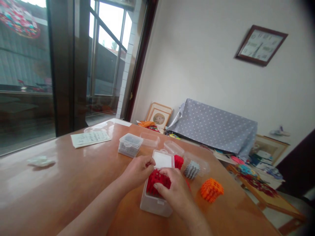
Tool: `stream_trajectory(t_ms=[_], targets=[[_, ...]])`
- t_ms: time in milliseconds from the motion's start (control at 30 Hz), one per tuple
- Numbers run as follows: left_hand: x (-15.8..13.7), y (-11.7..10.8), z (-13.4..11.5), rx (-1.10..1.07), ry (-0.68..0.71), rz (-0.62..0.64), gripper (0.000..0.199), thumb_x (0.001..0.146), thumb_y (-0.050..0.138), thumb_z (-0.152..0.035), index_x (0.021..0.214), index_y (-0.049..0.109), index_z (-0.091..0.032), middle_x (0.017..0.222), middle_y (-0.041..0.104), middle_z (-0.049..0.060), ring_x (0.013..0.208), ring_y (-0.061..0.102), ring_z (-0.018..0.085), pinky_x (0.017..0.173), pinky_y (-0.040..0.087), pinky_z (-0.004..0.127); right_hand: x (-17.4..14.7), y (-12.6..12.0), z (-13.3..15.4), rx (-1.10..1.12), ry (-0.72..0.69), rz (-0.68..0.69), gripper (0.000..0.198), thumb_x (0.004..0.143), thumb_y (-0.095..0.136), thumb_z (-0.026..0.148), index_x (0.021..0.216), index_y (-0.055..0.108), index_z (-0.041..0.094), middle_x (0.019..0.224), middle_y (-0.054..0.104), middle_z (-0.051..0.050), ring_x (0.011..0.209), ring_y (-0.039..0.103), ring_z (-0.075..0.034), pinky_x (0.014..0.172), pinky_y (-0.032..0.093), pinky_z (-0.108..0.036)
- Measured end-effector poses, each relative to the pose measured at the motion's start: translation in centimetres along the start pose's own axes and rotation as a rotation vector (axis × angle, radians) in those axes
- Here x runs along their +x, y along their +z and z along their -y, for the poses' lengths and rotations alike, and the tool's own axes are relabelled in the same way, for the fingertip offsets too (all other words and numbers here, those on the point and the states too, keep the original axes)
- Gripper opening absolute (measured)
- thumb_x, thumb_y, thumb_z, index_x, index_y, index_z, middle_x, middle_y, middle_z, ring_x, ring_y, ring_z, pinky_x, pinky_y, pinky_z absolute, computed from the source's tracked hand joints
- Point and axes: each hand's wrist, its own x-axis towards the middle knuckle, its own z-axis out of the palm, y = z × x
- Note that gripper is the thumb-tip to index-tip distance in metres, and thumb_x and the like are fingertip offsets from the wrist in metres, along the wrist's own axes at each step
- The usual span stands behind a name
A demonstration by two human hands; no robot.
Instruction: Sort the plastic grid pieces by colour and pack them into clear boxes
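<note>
A clear plastic box (155,206) stands on the table in front of me, holding a bunch of red notched pieces (155,182). Over its far left side is my left hand (140,168), thumb and fingers pinched together; whatever is between them is too small to make out. My right hand (177,186) curves round the right side of the red pieces, its thumb and fingers against them. Behind the hands lies the box's raised lid (163,159), with a white panel. Right of it are another red cluster (178,161), a grey stack (192,169) and an orange stack (212,190).
A lidded clear box (130,146) sits at the far left of the open one. Clear empty covers (150,140) lie behind. Written paper (91,138) and a crumpled wrapper (41,161) are on the left of the brown table (81,186). A stool (273,196) stands at right.
</note>
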Motion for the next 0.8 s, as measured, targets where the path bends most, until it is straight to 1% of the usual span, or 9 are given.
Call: stream_trajectory(t_ms=[100, 167, 267, 333, 467, 533, 700, 800], targets=[[0.0, 0.0, 0.1, -0.005, -0.001, -0.009, 0.016, 0.084, 0.052, -0.019, 0.085, 0.069, -0.020, 0.076, 0.069, 0.000, 0.073, 0.062, 0.017, 0.068, 0.042, 0.026, 0.1, 0.0, 0.0, -0.003, -0.010, 0.009, 0.038, 0.076, 0.079, 0.030, 0.113, 0.069, 0.027, 0.120, 0.067, -0.006, 0.115, 0.058, -0.029, 0.099, 0.046, -0.042], [0.0, 0.0, 0.1, 0.003, 0.003, -0.004, 0.017, 0.084, 0.052, -0.018, 0.084, 0.069, -0.021, 0.076, 0.069, 0.000, 0.073, 0.061, 0.017, 0.068, 0.042, 0.026, 0.0, -0.3, -0.3, 0.006, -0.019, 0.003, 0.033, 0.081, 0.074, 0.030, 0.113, 0.070, 0.027, 0.121, 0.067, -0.007, 0.116, 0.058, -0.028, 0.100, 0.045, -0.042], [-0.1, -0.2, -0.1, 0.037, 0.021, 0.000, 0.017, 0.082, 0.053, -0.016, 0.084, 0.069, -0.021, 0.077, 0.068, 0.000, 0.076, 0.061, 0.017, 0.069, 0.041, 0.026, -0.5, -0.7, -1.0, 0.004, -0.040, -0.018, 0.022, 0.087, 0.065, 0.027, 0.107, 0.072, 0.028, 0.117, 0.067, -0.007, 0.118, 0.058, -0.027, 0.102, 0.044, -0.042], [-0.2, -0.5, -0.4, 0.065, 0.036, 0.011, 0.019, 0.079, 0.054, -0.014, 0.085, 0.070, -0.021, 0.078, 0.068, 0.000, 0.077, 0.061, 0.017, 0.069, 0.040, 0.026, -0.9, -0.8, -1.5, 0.001, -0.051, -0.024, 0.021, 0.089, 0.061, 0.026, 0.105, 0.074, 0.028, 0.119, 0.065, -0.007, 0.122, 0.056, -0.026, 0.104, 0.043, -0.042], [-0.4, -0.8, -1.0, 0.101, 0.054, 0.065, 0.021, 0.078, 0.055, -0.013, 0.086, 0.071, -0.022, 0.074, 0.068, -0.001, 0.074, 0.060, 0.017, 0.068, 0.039, 0.026, -1.4, -0.7, -1.7, 0.026, -0.086, 0.036, 0.024, 0.091, 0.056, 0.023, 0.106, 0.074, 0.028, 0.124, 0.063, -0.008, 0.127, 0.053, -0.026, 0.106, 0.042, -0.042], [-0.5, -0.7, -1.2, 0.128, 0.058, 0.073, 0.019, 0.078, 0.056, -0.014, 0.085, 0.072, -0.023, 0.075, 0.069, -0.001, 0.076, 0.061, 0.017, 0.069, 0.039, 0.026, -1.4, -0.6, -1.5, 0.026, -0.090, 0.049, 0.026, 0.091, 0.055, 0.022, 0.107, 0.074, 0.028, 0.124, 0.063, -0.008, 0.128, 0.052, -0.027, 0.106, 0.042, -0.042], [-0.4, -0.7, -1.3, 0.170, 0.067, 0.092, 0.018, 0.078, 0.058, -0.014, 0.080, 0.073, -0.023, 0.075, 0.070, -0.001, 0.079, 0.061, 0.018, 0.072, 0.038, 0.027, -1.2, -0.4, -1.5, 0.066, -0.089, 0.027, 0.026, 0.090, 0.055, 0.023, 0.107, 0.074, 0.028, 0.122, 0.066, -0.008, 0.124, 0.055, -0.027, 0.105, 0.042, -0.041], [-0.3, -0.9, -1.5, 0.169, 0.073, 0.104, 0.017, 0.079, 0.058, -0.014, 0.079, 0.073, -0.023, 0.076, 0.070, 0.000, 0.080, 0.061, 0.018, 0.072, 0.038, 0.027, -1.1, -1.0, -2.3, 0.163, -0.054, -0.056, 0.024, 0.091, 0.056, 0.029, 0.107, 0.074, 0.026, 0.116, 0.068, -0.007, 0.115, 0.061, -0.025, 0.100, 0.045, -0.038]])
